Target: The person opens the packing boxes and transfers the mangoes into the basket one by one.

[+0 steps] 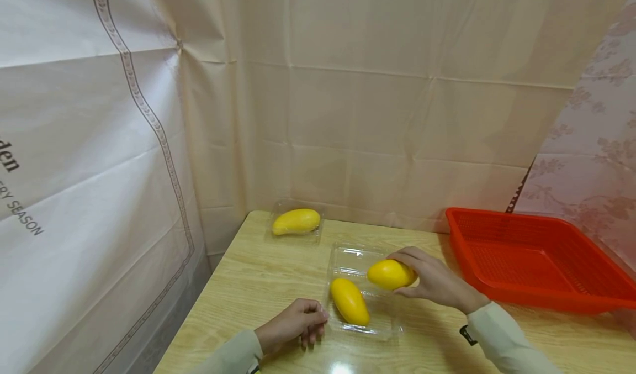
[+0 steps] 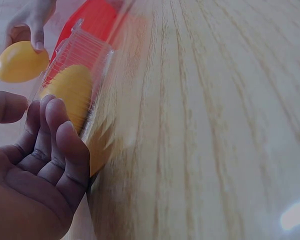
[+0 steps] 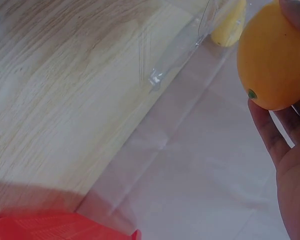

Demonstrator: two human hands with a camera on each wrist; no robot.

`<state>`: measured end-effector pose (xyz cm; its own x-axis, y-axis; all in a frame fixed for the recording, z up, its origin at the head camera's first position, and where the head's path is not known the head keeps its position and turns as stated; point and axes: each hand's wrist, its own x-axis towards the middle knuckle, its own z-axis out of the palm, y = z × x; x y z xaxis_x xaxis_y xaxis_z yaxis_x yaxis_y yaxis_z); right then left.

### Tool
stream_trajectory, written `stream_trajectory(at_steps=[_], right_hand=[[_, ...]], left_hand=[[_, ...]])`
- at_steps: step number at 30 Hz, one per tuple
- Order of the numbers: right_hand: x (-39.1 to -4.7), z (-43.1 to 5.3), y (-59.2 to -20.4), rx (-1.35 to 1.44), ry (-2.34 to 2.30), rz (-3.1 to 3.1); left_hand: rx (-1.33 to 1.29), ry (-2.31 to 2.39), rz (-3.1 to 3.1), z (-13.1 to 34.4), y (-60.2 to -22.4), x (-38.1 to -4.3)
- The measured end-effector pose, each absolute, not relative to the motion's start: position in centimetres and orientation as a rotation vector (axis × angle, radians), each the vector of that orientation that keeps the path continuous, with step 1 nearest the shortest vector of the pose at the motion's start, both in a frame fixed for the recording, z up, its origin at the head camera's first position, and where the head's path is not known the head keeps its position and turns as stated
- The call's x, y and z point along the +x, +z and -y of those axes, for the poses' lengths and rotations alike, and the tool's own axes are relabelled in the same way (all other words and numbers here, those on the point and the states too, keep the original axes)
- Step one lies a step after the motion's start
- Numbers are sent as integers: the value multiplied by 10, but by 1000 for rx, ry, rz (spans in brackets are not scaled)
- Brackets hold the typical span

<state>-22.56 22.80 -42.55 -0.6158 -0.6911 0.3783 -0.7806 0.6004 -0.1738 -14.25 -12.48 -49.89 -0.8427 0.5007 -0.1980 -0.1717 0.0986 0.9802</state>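
My right hand grips a yellow mango between thumb and fingers, above the right side of a clear plastic box. In the right wrist view a small green spot marks the end of the held mango. Another yellow mango lies in the left part of the box, whose lid lies open at the back. My left hand, fingers curled, pinches the box's left edge between thumb and fingertips. Its palm shows close up in the left wrist view.
At the back left corner of the table, a smaller-looking clear box holds another yellow mango. A red plastic basket stands on the right. Cloth sheets hang behind the wooden table and along its left.
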Motion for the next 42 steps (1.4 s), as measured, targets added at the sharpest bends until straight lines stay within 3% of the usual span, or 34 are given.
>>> stream_trajectory(at_steps=[42], right_hand=[[-227, -262, -411, 1033, 458, 2624]], left_hand=[[320, 1788, -1909, 124, -498, -144]])
